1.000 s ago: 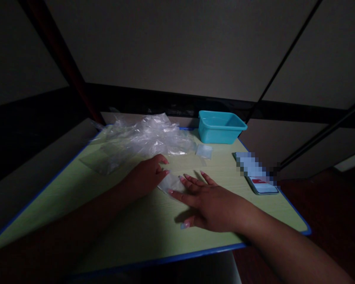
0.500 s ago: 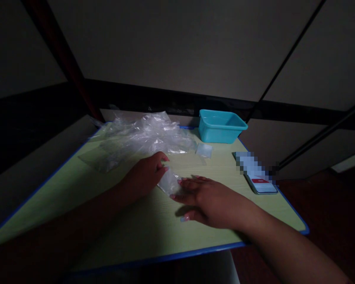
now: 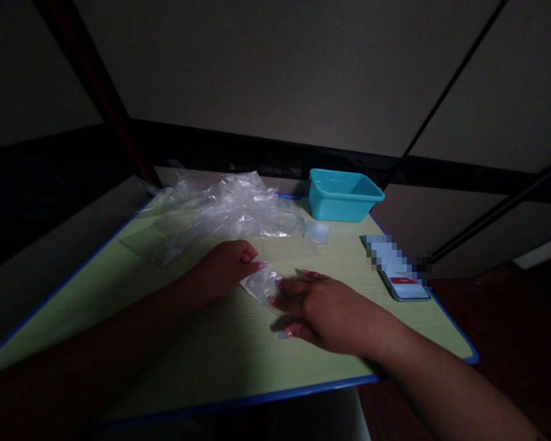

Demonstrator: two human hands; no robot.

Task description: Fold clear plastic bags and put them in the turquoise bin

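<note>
A partly folded clear plastic bag (image 3: pixel 261 283) lies on the light green tabletop between my hands. My left hand (image 3: pixel 227 264) pinches its upper left edge between thumb and curled fingers. From the right, my right hand (image 3: pixel 316 309) rests on the bag's near side, fingers spread and fingertips on the plastic; its thumb lies apart on the table. Behind my hands spreads a loose heap of crumpled clear plastic bags (image 3: pixel 239 208). A small folded plastic square (image 3: pixel 316 233) lies at the heap's right end.
A turquoise plastic basket (image 3: pixel 344 205) stands at the table's back right. A phone (image 3: pixel 404 278) with a lit screen lies along the right edge. Blue trim borders the table (image 3: pixel 202 361). Dark wall panels (image 3: pixel 266 73) rise behind it.
My left hand has shifted slightly left, its fingers curling tighter, and more of the bag shows between my hands. My right hand has barely moved.
</note>
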